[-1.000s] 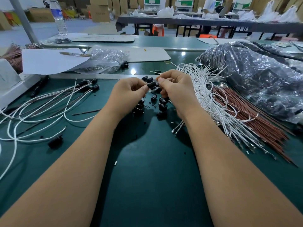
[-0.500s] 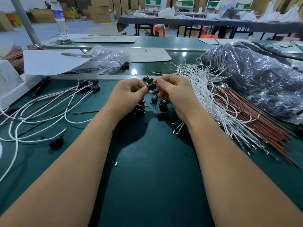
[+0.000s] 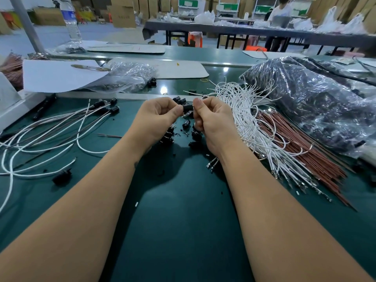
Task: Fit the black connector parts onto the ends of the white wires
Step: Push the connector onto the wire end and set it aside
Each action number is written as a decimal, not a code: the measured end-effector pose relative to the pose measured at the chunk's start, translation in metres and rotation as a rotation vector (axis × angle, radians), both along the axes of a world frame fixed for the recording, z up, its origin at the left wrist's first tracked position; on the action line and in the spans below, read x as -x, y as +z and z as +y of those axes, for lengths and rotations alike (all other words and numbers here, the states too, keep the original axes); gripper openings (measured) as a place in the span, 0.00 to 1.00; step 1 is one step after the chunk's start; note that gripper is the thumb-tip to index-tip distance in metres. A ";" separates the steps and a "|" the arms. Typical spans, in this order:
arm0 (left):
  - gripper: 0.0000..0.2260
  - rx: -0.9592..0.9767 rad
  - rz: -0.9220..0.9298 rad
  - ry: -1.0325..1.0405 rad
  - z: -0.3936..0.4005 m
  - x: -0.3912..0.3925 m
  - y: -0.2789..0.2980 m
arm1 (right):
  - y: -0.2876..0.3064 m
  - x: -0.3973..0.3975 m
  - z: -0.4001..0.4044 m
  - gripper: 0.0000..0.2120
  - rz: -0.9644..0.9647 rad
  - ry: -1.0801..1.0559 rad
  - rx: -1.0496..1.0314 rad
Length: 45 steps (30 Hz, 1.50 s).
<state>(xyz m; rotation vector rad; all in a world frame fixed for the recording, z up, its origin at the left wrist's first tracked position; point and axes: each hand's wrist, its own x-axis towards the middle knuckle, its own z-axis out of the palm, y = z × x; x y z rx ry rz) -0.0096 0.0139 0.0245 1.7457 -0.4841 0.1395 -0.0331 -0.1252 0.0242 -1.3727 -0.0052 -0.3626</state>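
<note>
My left hand (image 3: 156, 117) and my right hand (image 3: 213, 121) meet over the green mat, both pinching one black connector part (image 3: 187, 107) between their fingertips. Below them lies a small heap of loose black connector parts (image 3: 186, 125). A bundle of white wires (image 3: 250, 123) fans out just right of my right hand, and wire ends with metal terminals (image 3: 211, 164) stick out under my right wrist. On the left lie finished white wires with black connectors (image 3: 113, 108) on their ends. Whether a wire sits in the held connector is hidden by my fingers.
Reddish-brown wires (image 3: 301, 147) lie beside the white bundle, with a large dark plastic bag (image 3: 309, 102) behind. A clear bag (image 3: 130, 78), white paper (image 3: 59, 75) and a water bottle (image 3: 71, 21) stand at the back left. One stray black part (image 3: 61, 177) lies at the left.
Both hands have lifted slightly and drawn a little apart, so more of the black connector shows between the fingertips. The grip stays the same.
</note>
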 end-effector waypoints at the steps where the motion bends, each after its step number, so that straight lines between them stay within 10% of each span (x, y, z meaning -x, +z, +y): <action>1: 0.10 0.003 0.004 0.005 0.000 0.000 -0.001 | 0.000 0.000 0.000 0.11 -0.006 0.000 0.005; 19: 0.10 0.026 0.024 -0.020 0.001 -0.003 -0.007 | -0.007 -0.006 0.001 0.14 -0.080 0.037 0.193; 28: 0.10 0.088 -0.006 0.022 -0.002 -0.001 -0.003 | 0.005 -0.005 0.000 0.17 -0.031 0.153 -0.185; 33: 0.08 0.061 -0.010 0.035 0.000 -0.003 -0.002 | 0.002 -0.004 0.006 0.01 -0.050 0.031 0.030; 45: 0.07 0.064 -0.071 0.029 0.004 -0.007 -0.005 | 0.006 -0.001 0.010 0.08 -0.105 0.036 -0.062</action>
